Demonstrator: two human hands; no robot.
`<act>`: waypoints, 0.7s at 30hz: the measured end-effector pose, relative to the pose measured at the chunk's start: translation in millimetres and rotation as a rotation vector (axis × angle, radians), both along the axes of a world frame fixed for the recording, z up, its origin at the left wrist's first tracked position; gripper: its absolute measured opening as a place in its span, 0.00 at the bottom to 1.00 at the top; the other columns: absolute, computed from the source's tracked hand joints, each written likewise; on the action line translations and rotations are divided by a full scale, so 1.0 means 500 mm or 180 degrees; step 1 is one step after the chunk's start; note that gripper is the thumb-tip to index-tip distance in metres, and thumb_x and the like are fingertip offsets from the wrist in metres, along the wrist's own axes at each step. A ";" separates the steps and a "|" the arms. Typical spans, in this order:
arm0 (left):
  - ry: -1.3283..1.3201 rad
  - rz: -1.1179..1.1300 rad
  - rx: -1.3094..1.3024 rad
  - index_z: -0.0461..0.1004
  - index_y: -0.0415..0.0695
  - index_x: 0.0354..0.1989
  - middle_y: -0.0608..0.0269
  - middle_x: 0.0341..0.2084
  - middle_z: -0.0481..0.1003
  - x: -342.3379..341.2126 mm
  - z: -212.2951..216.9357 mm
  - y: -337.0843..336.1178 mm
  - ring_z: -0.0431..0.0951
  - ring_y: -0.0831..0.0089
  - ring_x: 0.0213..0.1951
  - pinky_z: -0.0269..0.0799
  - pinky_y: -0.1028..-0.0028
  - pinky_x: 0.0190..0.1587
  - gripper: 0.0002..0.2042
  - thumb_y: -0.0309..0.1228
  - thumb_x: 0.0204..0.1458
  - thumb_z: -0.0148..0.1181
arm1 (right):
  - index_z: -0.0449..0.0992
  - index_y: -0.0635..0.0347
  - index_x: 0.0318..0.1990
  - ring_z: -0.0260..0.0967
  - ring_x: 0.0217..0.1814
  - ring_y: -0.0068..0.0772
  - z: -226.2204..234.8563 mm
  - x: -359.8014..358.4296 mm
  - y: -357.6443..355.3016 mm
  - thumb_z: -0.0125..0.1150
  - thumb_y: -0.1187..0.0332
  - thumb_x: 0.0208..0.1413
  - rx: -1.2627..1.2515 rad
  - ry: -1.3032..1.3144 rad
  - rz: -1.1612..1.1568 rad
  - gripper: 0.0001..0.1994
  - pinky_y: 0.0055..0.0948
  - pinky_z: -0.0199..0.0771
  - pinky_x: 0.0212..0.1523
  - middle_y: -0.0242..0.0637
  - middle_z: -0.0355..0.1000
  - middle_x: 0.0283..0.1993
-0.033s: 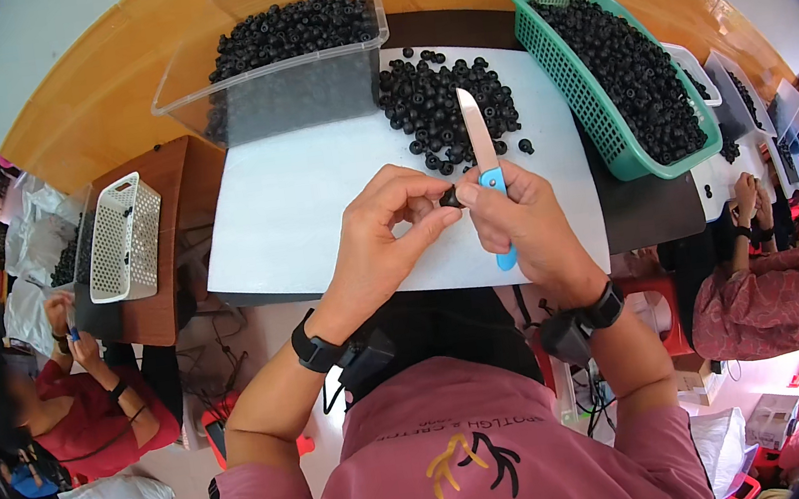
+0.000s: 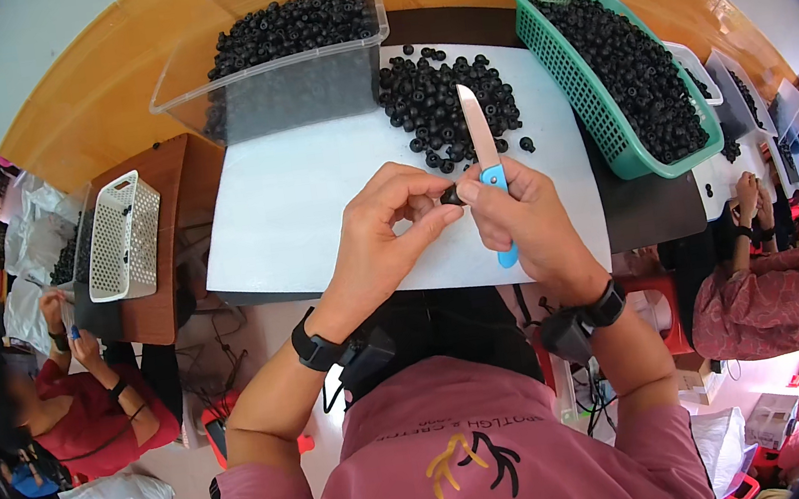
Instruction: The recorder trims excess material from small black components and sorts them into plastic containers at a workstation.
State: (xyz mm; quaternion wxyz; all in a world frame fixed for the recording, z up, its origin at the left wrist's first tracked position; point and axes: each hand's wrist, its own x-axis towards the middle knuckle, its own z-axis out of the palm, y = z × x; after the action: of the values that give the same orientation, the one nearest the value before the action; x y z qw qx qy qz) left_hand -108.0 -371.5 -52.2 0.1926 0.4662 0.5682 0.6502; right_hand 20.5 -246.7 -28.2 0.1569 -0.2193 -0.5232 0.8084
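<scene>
My left hand [image 2: 381, 244] pinches a small black round fruit [image 2: 451, 196] between thumb and fingertips, just above the near part of a white board [image 2: 302, 202]. My right hand [image 2: 529, 224] touches the same fruit and grips a knife [image 2: 478, 128] with a blue handle and a white blade pointing away from me. Beyond the blade, a loose pile of black fruits [image 2: 446, 102] lies on the board. A clear plastic tub [image 2: 295, 71] holding more of them stands at the board's far left. A green mesh basket [image 2: 633, 67] full of them sits on the right.
A white perforated basket [image 2: 121, 236] lies on a brown side table [image 2: 177, 228] to the left, near a seated person in red [image 2: 78, 413]. Another person [image 2: 773, 286] works at the right, beside further trays of black fruit [image 2: 738, 99]. An orange wall band curves behind.
</scene>
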 end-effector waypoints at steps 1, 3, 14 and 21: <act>0.0044 -0.0026 0.0012 0.76 0.37 0.41 0.63 0.35 0.72 -0.002 -0.001 0.002 0.72 0.80 0.32 0.69 0.80 0.34 0.10 0.22 0.49 0.65 | 0.72 0.61 0.39 0.52 0.17 0.11 0.001 -0.002 0.002 0.63 0.68 0.56 0.0142 0.0041 -0.0002 0.08 0.16 0.49 0.17 0.24 0.63 0.23; 0.0071 -0.0048 0.0018 0.76 0.37 0.40 0.63 0.36 0.72 -0.004 -0.005 0.005 0.72 0.80 0.32 0.69 0.80 0.35 0.10 0.22 0.50 0.64 | 0.71 0.61 0.38 0.52 0.17 0.11 0.002 -0.005 0.003 0.63 0.68 0.56 0.0123 0.0010 0.0001 0.08 0.16 0.49 0.16 0.23 0.63 0.23; -0.1464 -0.0330 -0.0252 0.74 0.38 0.45 0.70 0.32 0.73 -0.006 -0.027 0.020 0.71 0.84 0.32 0.67 0.83 0.35 0.11 0.24 0.54 0.62 | 0.72 0.65 0.41 0.62 0.23 0.19 -0.022 -0.001 0.040 0.59 0.66 0.59 0.1595 -0.0387 -0.0022 0.11 0.24 0.63 0.22 0.30 0.72 0.28; -0.1640 -0.0410 -0.0160 0.72 0.37 0.48 0.66 0.34 0.76 -0.006 -0.046 0.032 0.73 0.83 0.34 0.71 0.81 0.38 0.12 0.24 0.56 0.59 | 0.74 0.59 0.40 0.67 0.26 0.36 -0.049 0.008 0.045 0.64 0.66 0.53 0.4759 0.0080 -0.0352 0.10 0.31 0.66 0.24 0.35 0.68 0.28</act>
State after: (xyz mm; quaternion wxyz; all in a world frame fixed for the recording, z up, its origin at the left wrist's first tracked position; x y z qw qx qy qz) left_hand -111.3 -355.4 -75.2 0.3834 0.3156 0.4856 0.7194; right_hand 24.4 -224.4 -52.9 0.3105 -0.0710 -0.9194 0.2308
